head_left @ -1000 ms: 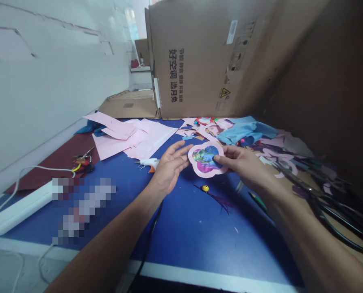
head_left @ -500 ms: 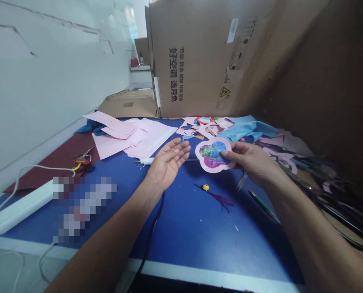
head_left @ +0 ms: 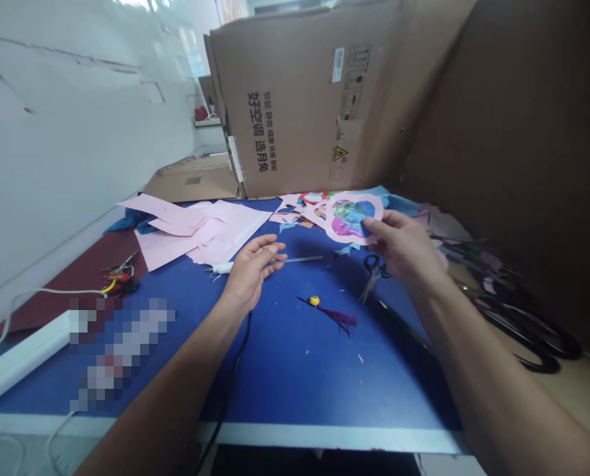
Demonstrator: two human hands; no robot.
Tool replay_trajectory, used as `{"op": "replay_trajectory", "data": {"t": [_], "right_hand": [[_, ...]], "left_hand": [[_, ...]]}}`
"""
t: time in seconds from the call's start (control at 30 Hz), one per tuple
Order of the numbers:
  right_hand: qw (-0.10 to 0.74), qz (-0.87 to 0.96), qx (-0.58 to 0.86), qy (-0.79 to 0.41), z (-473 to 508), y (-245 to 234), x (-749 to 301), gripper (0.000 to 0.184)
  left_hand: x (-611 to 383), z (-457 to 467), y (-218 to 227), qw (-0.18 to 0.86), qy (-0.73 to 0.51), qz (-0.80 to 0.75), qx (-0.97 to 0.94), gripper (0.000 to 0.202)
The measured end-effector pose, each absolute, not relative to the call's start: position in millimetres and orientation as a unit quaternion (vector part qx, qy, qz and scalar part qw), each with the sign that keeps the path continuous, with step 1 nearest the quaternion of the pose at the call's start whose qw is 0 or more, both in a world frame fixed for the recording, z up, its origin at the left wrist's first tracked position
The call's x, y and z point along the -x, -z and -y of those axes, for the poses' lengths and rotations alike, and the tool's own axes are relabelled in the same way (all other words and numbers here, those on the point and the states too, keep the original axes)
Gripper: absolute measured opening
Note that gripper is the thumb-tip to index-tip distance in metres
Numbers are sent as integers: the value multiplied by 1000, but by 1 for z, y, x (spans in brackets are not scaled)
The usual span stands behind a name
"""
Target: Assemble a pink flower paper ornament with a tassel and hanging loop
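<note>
My right hand (head_left: 406,248) pinches a flower-shaped cutout (head_left: 347,228) by its right edge, thumb on its front. The cutout has a pale pink border around a swirled blue, green and magenta centre, and is held up above the table. My left hand (head_left: 251,274) hovers palm inward with loosely bent fingers and nothing in it. Behind that hand lies a white glue gun (head_left: 222,268), partly hidden, with a clear stick (head_left: 302,259) extending to its right. A dark purple tassel (head_left: 339,319) with a yellow bead (head_left: 314,301) rests on the blue table between my forearms.
Small scissors (head_left: 371,281) and a dark pen (head_left: 398,324) lie near my right forearm; large black-handled shears (head_left: 522,330) are farther right. Pink sheets (head_left: 210,225) spread at the back left. Keys (head_left: 121,274) and a white power strip (head_left: 32,354) lie left. A big cardboard box (head_left: 299,106) stands behind.
The view has shifted a little to the right. My right hand has lifted the cutout up and farther back, uncovering the small scissors. My left hand stays empty, its fingers slightly more curled.
</note>
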State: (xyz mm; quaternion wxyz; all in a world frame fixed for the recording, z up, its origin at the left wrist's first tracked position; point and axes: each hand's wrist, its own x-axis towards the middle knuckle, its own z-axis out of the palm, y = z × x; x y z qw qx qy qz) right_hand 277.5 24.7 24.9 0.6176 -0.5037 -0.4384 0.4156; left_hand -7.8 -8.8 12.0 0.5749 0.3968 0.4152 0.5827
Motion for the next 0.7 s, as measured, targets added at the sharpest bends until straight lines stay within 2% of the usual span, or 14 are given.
{"op": "replay_trajectory", "data": {"t": [0.2,0.37,0.43,0.5,0.57,0.7], "right_hand": [[508,534,463,-492,-4,-23,-238,42],[429,594,433,-526,-1,-17,-227,43],[439,618,464,-457,-9,-16,-240,39],[445,646,527,-326,-18,-14,-257,32],[372,687,591,-203,-25,-10,-270,28],[169,758,613,-147,-30,0,-265,45]], "left_hand": [[-10,21,-8,654,-542,-349,-395,38],[-19,20,-2,679,-555,-344,-336,26],[-17,17,0,681,-561,-351,-314,20],[-14,14,1,679,-567,-361,-295,16],[-11,11,1,676,-573,-368,-281,14],[-9,10,1,678,-581,-363,-265,12]]}}
